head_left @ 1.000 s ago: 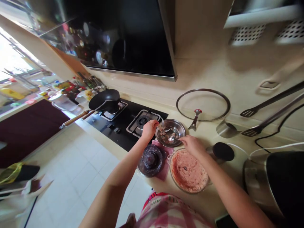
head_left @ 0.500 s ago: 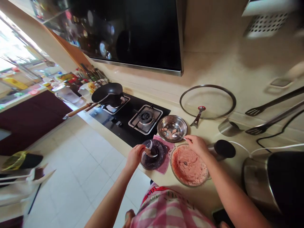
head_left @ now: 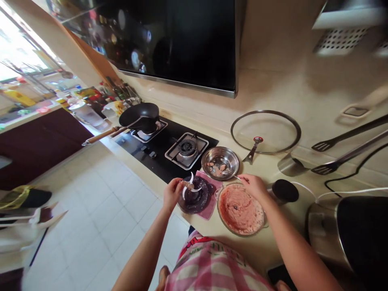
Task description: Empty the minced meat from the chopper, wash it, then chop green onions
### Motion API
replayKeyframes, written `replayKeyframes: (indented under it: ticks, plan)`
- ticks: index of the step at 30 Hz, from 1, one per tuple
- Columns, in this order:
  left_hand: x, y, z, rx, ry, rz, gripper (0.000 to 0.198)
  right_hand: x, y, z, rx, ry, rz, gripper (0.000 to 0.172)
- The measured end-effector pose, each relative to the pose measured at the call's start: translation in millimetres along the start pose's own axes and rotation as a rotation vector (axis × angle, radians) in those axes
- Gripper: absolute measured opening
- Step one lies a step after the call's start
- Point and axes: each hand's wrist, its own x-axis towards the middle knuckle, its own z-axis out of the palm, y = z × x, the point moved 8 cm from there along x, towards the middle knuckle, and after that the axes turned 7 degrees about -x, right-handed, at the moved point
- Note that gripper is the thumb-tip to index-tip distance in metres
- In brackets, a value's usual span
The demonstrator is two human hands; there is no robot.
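Observation:
My left hand (head_left: 172, 195) pinches the shaft of a chopper blade (head_left: 191, 186) with pale curved wings. The blade is held over a dark round lid (head_left: 203, 202) that rests on a pink cloth (head_left: 209, 211). Closed on the handle of a spoon (head_left: 235, 176), my right hand (head_left: 254, 186) reaches over the near bowl's edge. The spoon's head is inside a steel bowl (head_left: 235, 158), where bits of pale pink meat lie on the bottom. Just below my right hand stands a wide bowl of pink minced meat (head_left: 241, 210).
A black wok (head_left: 139, 115) sits on the far burner of the stove (head_left: 157, 161); the near burner (head_left: 187, 148) is bare. A glass lid (head_left: 266, 131) leans against the wall. To the right are a dark-topped cylinder (head_left: 285, 190), slotted turners (head_left: 330, 143) and a large steel appliance (head_left: 324, 234).
My left hand has shifted slightly left and turned the blade, so its wings now point differently. My right hand keeps the spoon in the steel bowl. The view has shifted slightly.

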Motion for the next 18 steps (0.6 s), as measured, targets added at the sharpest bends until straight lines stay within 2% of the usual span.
replayKeyframes:
  ticks: [4, 10, 14, 16, 18]
  plan:
    - [-1.1, 11.4, 10.1, 0.207, -0.065, 0.085, 0.026, -14.3, 3.8, -7.7, 0.086, 0.074, -0.006, 0.029]
    - [-0.9, 15.6, 14.5, 0.197, -0.166, 0.135, 0.035, -31.2, 14.1, -16.8, 0.209, 0.089, 0.095, 0.031]
    - [-12.3, 26.4, 12.5, 0.251, -0.116, 0.164, 0.031, -51.7, 28.6, -23.6, 0.267, 0.098, 0.148, 0.031]
    - [-22.7, 30.2, 25.9, 0.21, -0.166, 0.134, 0.027, -64.4, 33.4, -24.9, 0.293, 0.075, 0.123, 0.033]
    - [-34.8, 32.9, 55.3, 0.11, -0.334, 0.081, 0.026, -77.9, 39.0, -26.2, 0.304, 0.073, 0.1, 0.038]
